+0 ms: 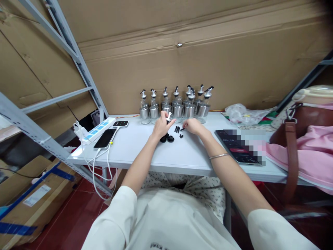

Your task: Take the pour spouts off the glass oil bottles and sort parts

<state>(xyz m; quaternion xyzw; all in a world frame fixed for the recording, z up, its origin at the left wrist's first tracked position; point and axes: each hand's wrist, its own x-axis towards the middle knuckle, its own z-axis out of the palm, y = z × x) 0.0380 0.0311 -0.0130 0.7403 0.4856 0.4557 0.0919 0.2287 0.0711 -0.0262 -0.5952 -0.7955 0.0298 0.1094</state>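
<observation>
Pourer top (169, 117), in front of the bottles (178, 111) on the white worktop (135, 147), is pinched in the left hand (161, 125); the right hand (193, 125) pinches a small black piece (182, 129); brown cardboard (161, 66) stands behind the bottles.

On the table (130, 149) — bottles (178, 111) behind, power strip (97, 130) left, bag (308, 114) right.

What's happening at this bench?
A person's left hand holds a silver spout. The right hand has its fingers at a small black piece; whether it is gripped is too small to tell. Round black parts lie by the left hand. Behind stand glass-and-metal bottles with spouts on top.
</observation>
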